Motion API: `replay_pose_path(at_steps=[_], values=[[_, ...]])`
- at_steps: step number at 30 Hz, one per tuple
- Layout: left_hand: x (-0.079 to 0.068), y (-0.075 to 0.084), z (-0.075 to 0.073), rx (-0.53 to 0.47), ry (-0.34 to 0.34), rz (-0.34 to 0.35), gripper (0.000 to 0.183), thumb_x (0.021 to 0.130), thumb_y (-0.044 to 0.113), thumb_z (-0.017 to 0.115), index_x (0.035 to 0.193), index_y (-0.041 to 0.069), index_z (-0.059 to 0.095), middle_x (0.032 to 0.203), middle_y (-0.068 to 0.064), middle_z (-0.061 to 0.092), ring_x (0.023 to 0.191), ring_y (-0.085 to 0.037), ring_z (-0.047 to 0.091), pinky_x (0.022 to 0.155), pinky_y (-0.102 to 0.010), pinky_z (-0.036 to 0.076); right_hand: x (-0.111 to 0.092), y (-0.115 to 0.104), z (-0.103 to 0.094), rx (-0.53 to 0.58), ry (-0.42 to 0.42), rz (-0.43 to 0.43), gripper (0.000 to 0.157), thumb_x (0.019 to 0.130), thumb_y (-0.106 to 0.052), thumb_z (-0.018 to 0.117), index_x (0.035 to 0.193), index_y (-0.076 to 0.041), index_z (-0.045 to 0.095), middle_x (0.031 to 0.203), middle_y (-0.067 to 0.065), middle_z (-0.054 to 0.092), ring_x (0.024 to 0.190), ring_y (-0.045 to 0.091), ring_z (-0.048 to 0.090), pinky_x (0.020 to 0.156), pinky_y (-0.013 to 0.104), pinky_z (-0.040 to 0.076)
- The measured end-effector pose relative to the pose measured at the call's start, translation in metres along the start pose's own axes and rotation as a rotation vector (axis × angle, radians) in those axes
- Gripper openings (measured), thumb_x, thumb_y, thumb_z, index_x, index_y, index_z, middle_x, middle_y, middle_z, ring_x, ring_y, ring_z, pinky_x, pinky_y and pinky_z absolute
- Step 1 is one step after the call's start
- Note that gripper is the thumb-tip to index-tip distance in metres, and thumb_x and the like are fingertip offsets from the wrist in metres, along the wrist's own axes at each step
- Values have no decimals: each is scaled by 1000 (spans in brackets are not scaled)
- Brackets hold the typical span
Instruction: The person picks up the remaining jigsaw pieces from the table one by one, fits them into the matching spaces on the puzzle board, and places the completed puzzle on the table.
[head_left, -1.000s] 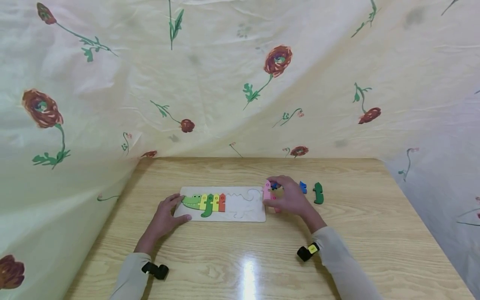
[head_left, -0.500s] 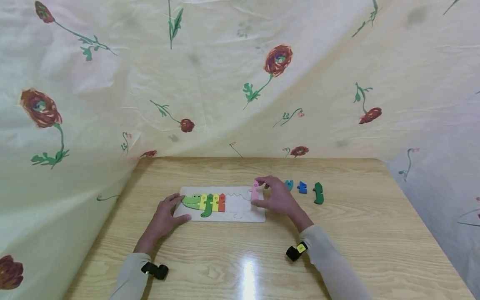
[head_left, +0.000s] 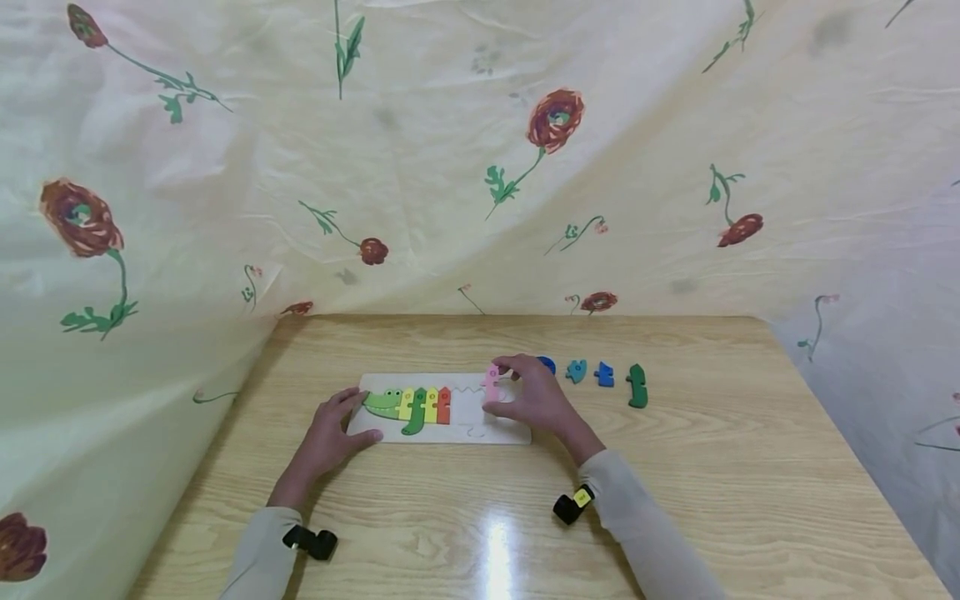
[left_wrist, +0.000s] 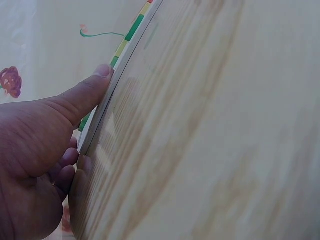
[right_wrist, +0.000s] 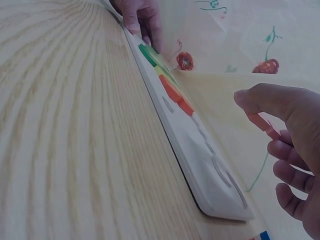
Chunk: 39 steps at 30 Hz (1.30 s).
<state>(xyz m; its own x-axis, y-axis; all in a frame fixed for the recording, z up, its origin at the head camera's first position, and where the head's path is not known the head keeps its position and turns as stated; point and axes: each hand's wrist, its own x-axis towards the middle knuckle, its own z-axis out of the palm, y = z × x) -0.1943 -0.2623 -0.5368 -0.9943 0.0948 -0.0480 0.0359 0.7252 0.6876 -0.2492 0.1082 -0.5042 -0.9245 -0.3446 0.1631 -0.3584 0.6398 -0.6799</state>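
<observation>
1. The left hand [head_left: 327, 433] grips the left end of a flat white rectangular board [head_left: 467, 407], thumb along the near edge and fingers around the end; this probably keeps the board from sliding.
2. The right hand [head_left: 536, 397] pinches one small pink puzzle piece with a pointed top [head_left: 491, 383] between thumb and fingertips. The piece is over the board, left of that hand's knuckles; the right wrist view shows it raised clear. The edge grip seems chosen to leave its face and left side free.
3. Five pieces lie on the board between the hands. Going rightward from the left hand: one light-green crocodile head [head_left: 384, 406], a yellow pointed piece [head_left: 407, 402], a dark-green piece with a leg [head_left: 415, 421], a second yellow piece [head_left: 431, 404] and one orange-red piece [head_left: 444, 406]. They sit side by side, presumably so the crocodile reads in order.
4. Four loose pieces show on the wooden table [head_left: 420, 508] to the right of the right hand: one round blue piece [head_left: 548, 365], partly hidden by it, one teal piece [head_left: 576, 371], one blue piece [head_left: 604, 374] and, farthest off, one long dark-green piece [head_left: 637, 386]. Lying there, they seem within easy reach. Whether that hand hides more, I cannot tell.
</observation>
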Motion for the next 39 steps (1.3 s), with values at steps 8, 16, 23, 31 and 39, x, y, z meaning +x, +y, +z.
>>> replay_pose_path(at_steps=[8, 16, 23, 31, 39], values=[[2, 0, -1, -15, -1, 3, 85, 84, 35, 85, 153, 4, 45, 162, -22, 32, 147, -47, 28, 118, -63, 29, 4, -8, 9, -18, -17, 7, 72, 74, -41, 92, 135, -13, 66, 119, 0, 67, 103, 21, 59, 85, 38, 55], [3, -3, -2, -23, -13, 8, 87, 84, 38, 85, 153, 3, 44, 162, -23, 31, 147, -48, 27, 119, -63, 27, 7, -16, 19, -25, -58, -19, 71, 75, -41, 91, 133, -10, 67, 115, -1, 69, 102, 20, 60, 88, 37, 54], [2, -3, -1, -25, -7, 15, 87, 84, 36, 85, 153, 3, 45, 162, -23, 32, 147, -47, 27, 119, -62, 27, 8, -21, 29, -33, -107, 23, 74, 77, -46, 89, 137, -11, 64, 121, -2, 67, 107, 19, 58, 95, 39, 53], [1, 1, -2, -33, -5, 15, 86, 83, 33, 86, 153, 3, 45, 161, -24, 32, 147, -48, 27, 119, -63, 27, 9, -23, 38, -29, -124, 27, 73, 77, -44, 89, 137, -9, 64, 122, 1, 67, 108, 20, 58, 99, 41, 52], [1, 0, -1, -25, -4, 16, 86, 83, 33, 86, 153, 2, 45, 161, -24, 32, 147, -47, 28, 119, -62, 28, 10, -22, 46, -70, -127, 16, 73, 76, -47, 89, 135, -10, 65, 124, 3, 67, 114, 22, 59, 104, 44, 50]])
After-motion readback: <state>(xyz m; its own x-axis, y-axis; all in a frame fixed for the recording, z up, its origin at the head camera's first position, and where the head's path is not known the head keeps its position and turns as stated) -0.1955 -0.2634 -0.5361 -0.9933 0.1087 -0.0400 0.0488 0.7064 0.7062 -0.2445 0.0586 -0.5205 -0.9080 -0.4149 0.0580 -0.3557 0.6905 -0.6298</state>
